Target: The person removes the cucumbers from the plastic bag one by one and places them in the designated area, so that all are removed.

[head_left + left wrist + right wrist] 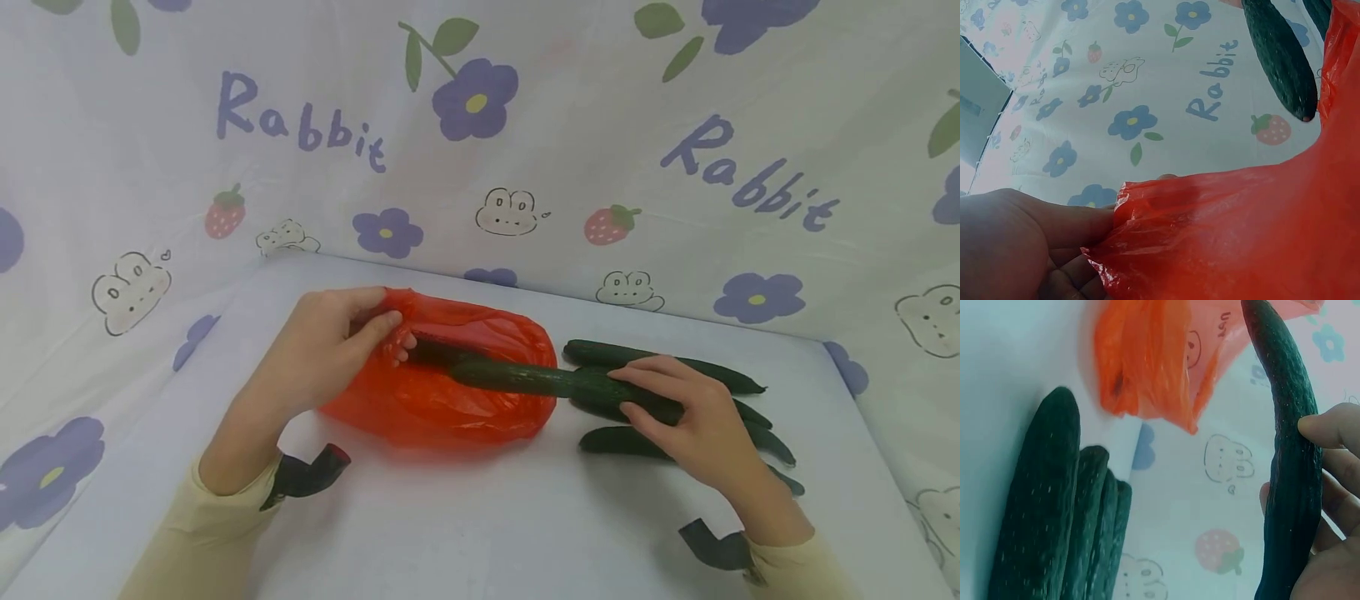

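Note:
Thumb and fingers of my left hand (322, 354) pinch the edge of a thin red plastic bag (442, 421), lifting that side off the table. The left wrist view shows the bag's crumpled rim (1141, 212) between them. My right hand (697, 417) grips a long dark green cucumber (517, 377) near one end. Its free end points left, over the bag in the head view. A dark shape shows by the bag's edge there, and I cannot tell what it is. In the right wrist view the thumb and fingers lie around the held cucumber (1294, 462).
Several more cucumbers (622, 442) lie side by side on the white table (480, 533), right of the bag and partly beneath my right hand. Behind the table hangs a white cloth (555, 158) printed with flowers, rabbits and strawberries.

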{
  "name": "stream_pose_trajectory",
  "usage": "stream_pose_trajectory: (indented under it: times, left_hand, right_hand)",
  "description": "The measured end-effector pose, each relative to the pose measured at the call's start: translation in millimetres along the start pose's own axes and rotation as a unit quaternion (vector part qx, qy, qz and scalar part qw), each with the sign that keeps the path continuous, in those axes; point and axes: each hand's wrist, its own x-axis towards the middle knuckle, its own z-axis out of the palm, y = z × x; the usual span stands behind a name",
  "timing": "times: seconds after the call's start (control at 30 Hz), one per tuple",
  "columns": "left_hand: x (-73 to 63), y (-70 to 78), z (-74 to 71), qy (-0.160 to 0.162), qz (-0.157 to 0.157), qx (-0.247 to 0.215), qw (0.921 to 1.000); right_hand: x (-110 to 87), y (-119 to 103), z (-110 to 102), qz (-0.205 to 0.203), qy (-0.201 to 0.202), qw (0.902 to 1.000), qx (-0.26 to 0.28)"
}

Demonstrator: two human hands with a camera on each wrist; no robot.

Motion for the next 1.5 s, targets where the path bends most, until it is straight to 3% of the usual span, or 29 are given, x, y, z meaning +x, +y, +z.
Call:
stream_pose_trajectory:
  times: [0.53,0.8,1.03,1.33,1.5]
  left_hand:
    - [6.0,-5.2,-3.6,0.016,-0.025,-0.027,0.9992]
    - [7.8,-6.3,-5.6,0.003,-0.013,-0.08,0.9967]
    - [5.3,-6.0,-6.8,0.016,-0.015,-0.052,0.9984]
    - [5.4,-7.6,-5.1,-0.002,0.002,-0.076,0.9971]
    - [4.7,-8.3,-5.0,-0.004,0.0,-0.091,0.9959]
  right_hand:
    - [-31.8,6.7,-30.7,-0.03,0.01,0.9992,-0.026]
    - [-48.7,9.3,-44.1,-0.008,-0.003,0.9992,-0.039]
    - [-59.1,9.8,-53.8,0.01,-0.005,0.9988,-0.048]
    - [-69.7,13.3,-61.7,0.018,-0.003,0.9983,-0.055]
    - [-80.2,16.7,-66.3,0.047,-0.019,0.9967,-0.064]
